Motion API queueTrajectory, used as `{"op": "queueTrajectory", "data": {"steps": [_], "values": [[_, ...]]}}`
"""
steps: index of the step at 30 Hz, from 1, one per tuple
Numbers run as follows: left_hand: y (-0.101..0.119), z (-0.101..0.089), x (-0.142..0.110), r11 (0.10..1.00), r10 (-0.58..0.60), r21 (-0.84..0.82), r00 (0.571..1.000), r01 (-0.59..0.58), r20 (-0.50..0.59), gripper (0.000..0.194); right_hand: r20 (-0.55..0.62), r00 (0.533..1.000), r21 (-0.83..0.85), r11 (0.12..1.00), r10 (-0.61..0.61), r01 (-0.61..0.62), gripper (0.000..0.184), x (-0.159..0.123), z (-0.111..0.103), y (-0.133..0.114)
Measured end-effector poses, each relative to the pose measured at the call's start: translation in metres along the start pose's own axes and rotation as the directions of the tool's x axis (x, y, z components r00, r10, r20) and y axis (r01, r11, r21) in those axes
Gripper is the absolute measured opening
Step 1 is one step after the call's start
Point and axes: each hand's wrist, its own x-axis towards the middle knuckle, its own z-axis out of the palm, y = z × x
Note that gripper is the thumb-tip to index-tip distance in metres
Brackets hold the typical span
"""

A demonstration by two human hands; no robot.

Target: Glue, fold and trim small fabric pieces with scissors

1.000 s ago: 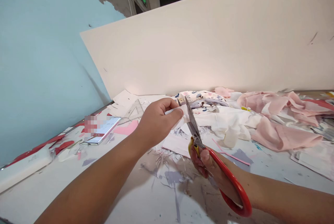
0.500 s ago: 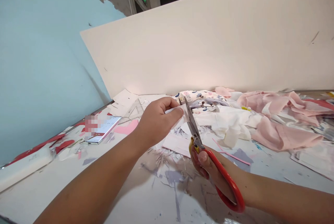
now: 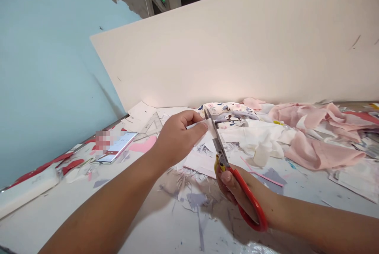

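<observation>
My left hand [image 3: 183, 131] pinches a small white piece [image 3: 204, 139], paper or thin cloth, between thumb and fingers; much of it is hidden behind the hand. Red-handled scissors [image 3: 219, 143] are in my right hand [image 3: 232, 185], fingers wrapped round the handles, with yellow wrapping near the pivot. The blades point up and away, nearly closed, at the right edge of the white piece, just beside my left fingertips. Below the hands, thin paper shreds [image 3: 185, 179] and a pale pink sheet [image 3: 199, 163] lie on the white table [image 3: 160, 222].
A phone [image 3: 117, 147] with a lit screen lies at the left, near a clear set square [image 3: 152, 124] and a white box-like object [image 3: 29, 191]. Pink cloth [image 3: 322, 151], white cloth [image 3: 260, 139] and floral cloth [image 3: 233, 118] are heaped towards the back and right. A cream board [image 3: 222, 56] stands behind.
The scissor blades have closed from a wider gap, and the red handle loop has swung up and left with my right hand. My left hand stays almost still.
</observation>
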Motion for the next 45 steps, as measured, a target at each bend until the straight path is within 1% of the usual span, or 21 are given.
{"op": "queueTrajectory", "data": {"steps": [6, 8, 10, 12, 14, 16, 17, 20, 23, 26, 29, 31, 33, 36, 37, 38, 39, 40, 42, 43, 45], "values": [[-0.001, 0.000, 0.000, 1.000, -0.005, -0.003, 1.000, 0.005, 0.004, 0.016, -0.003, 0.987, 0.090, 0.983, 0.163, -0.162, 0.057, 0.003, 0.002, 0.005], [-0.001, -0.001, 0.000, 1.000, 0.000, -0.030, 1.000, 0.000, 0.025, 0.016, -0.002, 0.990, 0.100, 0.985, 0.139, -0.138, 0.056, 0.004, 0.002, 0.009], [0.000, -0.004, 0.000, 0.998, 0.010, -0.065, 0.997, -0.005, 0.077, 0.016, 0.007, 0.997, 0.125, 0.989, 0.073, -0.074, 0.053, 0.005, 0.002, 0.012], [0.001, -0.007, 0.000, 0.998, 0.001, -0.058, 0.981, 0.010, 0.193, 0.016, -0.010, 1.000, 0.221, 0.975, 0.019, -0.017, 0.049, 0.006, 0.002, 0.015], [0.003, -0.009, -0.001, 0.999, -0.037, 0.015, 0.930, 0.034, 0.367, 0.015, -0.057, 0.998, 0.348, 0.937, 0.003, 0.017, 0.043, 0.006, 0.001, 0.018], [0.005, -0.010, -0.002, 0.992, -0.088, 0.125, 0.850, 0.026, 0.519, 0.016, -0.098, 0.995, 0.423, 0.905, 0.007, 0.035, 0.040, 0.005, -0.001, 0.019], [0.005, -0.009, -0.003, 0.986, -0.108, 0.167, 0.815, 0.013, 0.569, 0.020, -0.105, 0.994, 0.436, 0.899, 0.013, 0.035, 0.038, 0.005, -0.003, 0.018], [0.005, -0.006, -0.005, 0.978, -0.145, 0.210, 0.751, 0.008, 0.644, 0.030, -0.098, 0.994, 0.415, 0.910, 0.056, -0.010, 0.027, 0.005, -0.008, 0.011], [-0.001, -0.004, -0.003, 0.981, -0.151, 0.192, 0.722, 0.025, 0.676, 0.034, -0.066, 0.986, 0.327, 0.937, 0.154, -0.125, 0.018, 0.004, -0.010, -0.001], [-0.011, -0.005, 0.005, 0.986, -0.146, 0.159, 0.743, 0.054, 0.653, 0.033, -0.092, 0.971, 0.273, 0.943, 0.220, -0.188, 0.017, 0.005, -0.008, -0.009], [-0.024, -0.007, 0.016, 0.990, -0.138, 0.105, 0.818, 0.095, 0.559, 0.025, -0.203, 0.938, 0.304, 0.929, 0.280, -0.211, 0.018, 0.007, -0.006, -0.008], [-0.032, -0.008, 0.022, 0.986, -0.164, 0.103, 0.815, 0.128, 0.556, 0.026, -0.297, 0.903, 0.362, 0.912, 0.311, -0.195, 0.019, 0.011, -0.006, -0.003], [-0.037, -0.008, 0.026, 0.975, -0.221, 0.128, 0.757, 0.181, 0.614, 0.030, -0.369, 0.869, 0.434, 0.888, 0.329, -0.152, 0.021, 0.014, -0.008, 0.003], [-0.041, -0.002, 0.025, 0.941, -0.336, 0.230, 0.612, 0.249, 0.715, 0.034, -0.405, 0.844, 0.503, 0.857, 0.351, -0.114, 0.023, 0.017, -0.010, 0.011], [-0.042, 0.001, 0.024, 0.932, -0.360, 0.253, 0.576, 0.260, 0.734, 0.034, -0.410, 0.841, 0.508, 0.854, 0.355, -0.112, 0.023, 0.017, -0.011, 0.013], [-0.043, 0.005, 0.022, 0.930, -0.362, 0.251, 0.563, 0.268, 0.742, 0.034, -0.415, 0.836, 0.506, 0.855, 0.358, -0.115, 0.024, 0.017, -0.012, 0.013], [-0.044, 0.009, 0.021, 0.935, -0.347, 0.225, 0.575, 0.274, 0.741, 0.033, -0.422, 0.832, 0.500, 0.858, 0.360, -0.118, 0.024, 0.017, -0.012, 0.014], [-0.046, 0.014, 0.019, 0.947, -0.309, 0.172, 0.619, 0.271, 0.722, 0.032, -0.431, 0.828, 0.492, 0.863, 0.359, -0.118, 0.023, 0.017, -0.012, 0.014], [-0.048, 0.022, 0.017, 0.963, -0.233, 0.039, 0.751, 0.266, 0.617, 0.027, -0.437, 0.836, 0.473, 0.875, 0.332, -0.101, 0.023, 0.017, -0.012, 0.015], [-0.048, 0.024, 0.016, 0.967, -0.201, -0.017, 0.800, 0.255, 0.565, 0.023, -0.432, 0.847, 0.466, 0.881, 0.308, -0.083, 0.024, 0.018, -0.011, 0.015], [-0.049, 0.027, 0.016, 0.971, -0.156, -0.080, 0.850, 0.226, 0.503, 0.019, -0.406, 0.880, 0.462, 0.886, 0.246, -0.035, 0.027, 0.018, -0.011, 0.018]]}}
